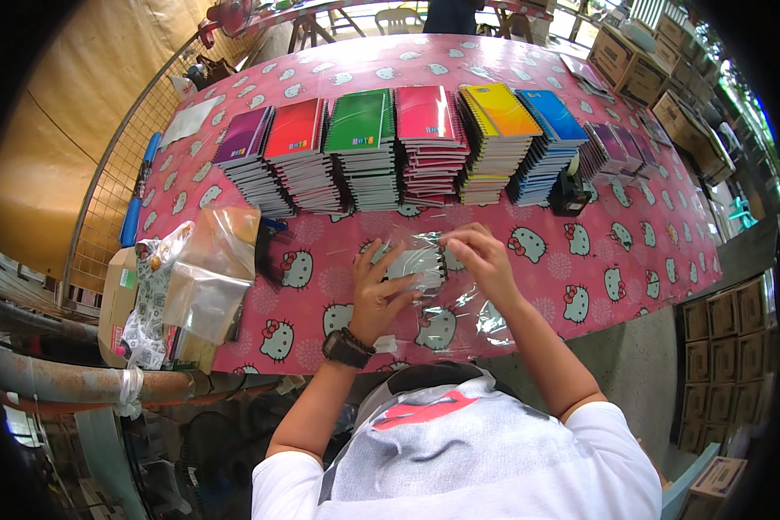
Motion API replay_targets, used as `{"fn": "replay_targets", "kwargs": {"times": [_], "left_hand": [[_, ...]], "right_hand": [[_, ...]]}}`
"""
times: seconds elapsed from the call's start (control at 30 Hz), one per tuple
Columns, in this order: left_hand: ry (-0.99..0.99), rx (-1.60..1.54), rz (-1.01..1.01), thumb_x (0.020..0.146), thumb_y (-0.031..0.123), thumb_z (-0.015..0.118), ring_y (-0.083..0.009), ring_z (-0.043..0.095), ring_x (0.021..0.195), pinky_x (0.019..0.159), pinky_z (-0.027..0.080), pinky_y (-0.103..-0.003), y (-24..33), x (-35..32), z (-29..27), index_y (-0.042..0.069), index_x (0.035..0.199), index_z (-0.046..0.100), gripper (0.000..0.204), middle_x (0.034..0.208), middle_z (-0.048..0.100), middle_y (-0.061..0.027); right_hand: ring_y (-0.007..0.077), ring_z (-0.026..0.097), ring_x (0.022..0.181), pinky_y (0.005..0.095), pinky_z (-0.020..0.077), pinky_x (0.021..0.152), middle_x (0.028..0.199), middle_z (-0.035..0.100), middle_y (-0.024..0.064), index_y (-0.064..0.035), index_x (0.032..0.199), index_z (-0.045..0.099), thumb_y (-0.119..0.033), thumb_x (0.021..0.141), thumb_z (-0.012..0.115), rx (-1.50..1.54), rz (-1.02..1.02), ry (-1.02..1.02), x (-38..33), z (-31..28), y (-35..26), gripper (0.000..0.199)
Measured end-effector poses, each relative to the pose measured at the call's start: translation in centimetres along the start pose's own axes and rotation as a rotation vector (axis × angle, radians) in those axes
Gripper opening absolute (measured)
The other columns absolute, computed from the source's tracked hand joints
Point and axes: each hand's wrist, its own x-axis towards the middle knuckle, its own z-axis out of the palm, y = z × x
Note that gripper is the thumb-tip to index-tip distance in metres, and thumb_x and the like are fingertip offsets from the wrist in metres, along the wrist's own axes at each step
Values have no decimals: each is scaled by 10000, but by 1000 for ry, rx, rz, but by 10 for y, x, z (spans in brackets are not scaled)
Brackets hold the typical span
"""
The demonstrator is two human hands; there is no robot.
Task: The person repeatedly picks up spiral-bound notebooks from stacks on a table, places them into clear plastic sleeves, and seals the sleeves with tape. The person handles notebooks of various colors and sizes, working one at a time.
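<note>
On the pink patterned tablecloth in front of me lies a small spiral-bound notebook (428,265), wrapped in shiny clear plastic. My left hand (378,292), with a dark watch on its wrist, rests on the notebook's left side with fingers spread. At the notebook's right edge, my right hand (480,257) pinches the clear plastic film (459,302), which also spreads loosely toward me. Glare on the film blurs the notebook's cover.
Behind my hands stand tall stacks of notebooks: purple (244,139), red (295,128), green (359,121), pink (425,113), yellow (498,111) and blue (549,117). A black tape dispenser (570,192) sits right. Clear plastic sleeves (208,290) lie left; cartons (726,347) are stacked beyond the table.
</note>
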Motion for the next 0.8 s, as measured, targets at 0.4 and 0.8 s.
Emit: {"fn": "replay_targets", "kwargs": {"times": [0.4,0.8], "left_hand": [[-118,-110,-124,535,299,841,-335,384,1214,1025,292,-464,1,26,-13,123,1078,662,598,1208,520,-89],[281,-126,-227,704,157,745,-263,483,1113,953,355,-396,26,-2,17,73,1027,685,339,949,647,-59]], "right_hand": [[244,476,1031,362,354,911,1048,610,67,-72,890,706,-202,713,733,-205,-396,-335,5,2,28,221],[290,490,1058,415,356,903,1106,577,86,-80,1016,635,-309,644,783,-462,-486,-305,-1,3,19,462]]}}
